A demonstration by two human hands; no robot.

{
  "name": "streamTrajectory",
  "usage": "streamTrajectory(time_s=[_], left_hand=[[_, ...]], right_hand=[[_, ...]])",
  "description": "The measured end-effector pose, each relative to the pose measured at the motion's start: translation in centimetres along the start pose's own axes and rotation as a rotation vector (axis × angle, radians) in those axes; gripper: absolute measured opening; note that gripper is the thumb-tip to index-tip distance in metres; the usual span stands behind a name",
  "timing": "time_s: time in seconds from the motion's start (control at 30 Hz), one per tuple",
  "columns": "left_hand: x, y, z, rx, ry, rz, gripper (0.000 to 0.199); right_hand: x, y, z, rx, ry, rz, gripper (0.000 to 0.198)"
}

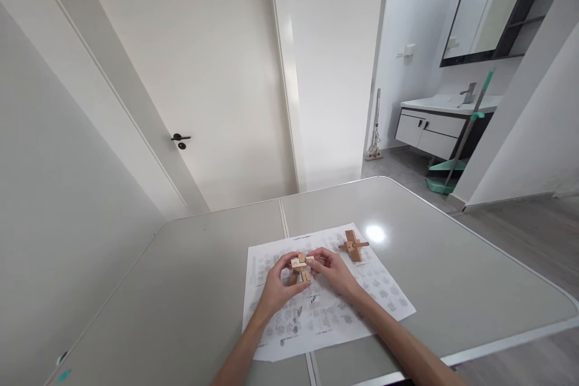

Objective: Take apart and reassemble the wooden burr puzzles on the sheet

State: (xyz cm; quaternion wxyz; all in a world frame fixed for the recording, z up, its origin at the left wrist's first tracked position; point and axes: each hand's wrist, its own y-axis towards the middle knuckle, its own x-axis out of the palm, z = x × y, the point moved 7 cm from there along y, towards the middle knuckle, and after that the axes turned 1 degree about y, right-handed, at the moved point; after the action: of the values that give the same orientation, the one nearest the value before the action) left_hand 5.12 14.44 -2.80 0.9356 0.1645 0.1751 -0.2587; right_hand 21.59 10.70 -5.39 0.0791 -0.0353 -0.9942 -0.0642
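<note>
Hands (277,289) partly hide the pale wooden blocks (296,263).

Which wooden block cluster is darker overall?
The reddish-brown cluster on the printed sheet, outside both hands; the mostly pale cluster is held between left hand and right hand.

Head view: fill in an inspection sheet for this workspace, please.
Surface: grey table with a light seam and a glare spot
Job's things: pale wooden assembly, held over a printed sheet
Clutter: darker wooden assembly on the sheet's far right part
Hands: left hand grips the pale wooden assembly; right hand has fingertips at it, grip unclear
Cables: nothing seen
Surroundings: door, vanity, mirror, green dustpan
</note>
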Motion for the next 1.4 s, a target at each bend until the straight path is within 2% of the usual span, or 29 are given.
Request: streamTrajectory(time_s=[0.23, 0.4, 0.6, 0.77, 1.0, 1.23, 1.4], left_hand=[[-0.3, -0.3, 0.8, 0.025, 0.053, -0.006, 0.059], [-0.4, -0.2, 0.3, 0.001, 0.035, 0.007, 0.064], [-0.3, -0.1, 0.3, -0.006, -0.07, 0.021, 0.042], [-0.4, 0.0, 0.5, -0.012, -0.034, 0.081, 0.034], [-0.3, -0.3, 0.9, 0.047, -0.012, 0.076, 0.031], [-0.3, -0.3, 0.8, 0.076, 0.049, 0.073, 0.03], [0.2, -0.5, 1.5, 0.052, 0.055, 0.023, 0.028]], right_hand=[[0.3, -0.2, -0.3, -0.002, -0.03, -0.016, 0.046], [0.4, -0.3, -0.6, -0.025, -0.031, -0.01, 0.044], [0.7, -0.8, -1.3, -0.061, -0.057, -0.019, 0.042], [1.3, -1.1, -1.7, -0.056, -0.104, -0.045, 0.041], [1.2, -1.1, -1.3, -0.017, -0.11, -0.053, 0.04], [1.2, -0.9, -0.6, 0.026, -0.012, -0.051, 0.038], [1.0, -0.6, -0.5, 0.058, 0.067, -0.022, 0.039]])
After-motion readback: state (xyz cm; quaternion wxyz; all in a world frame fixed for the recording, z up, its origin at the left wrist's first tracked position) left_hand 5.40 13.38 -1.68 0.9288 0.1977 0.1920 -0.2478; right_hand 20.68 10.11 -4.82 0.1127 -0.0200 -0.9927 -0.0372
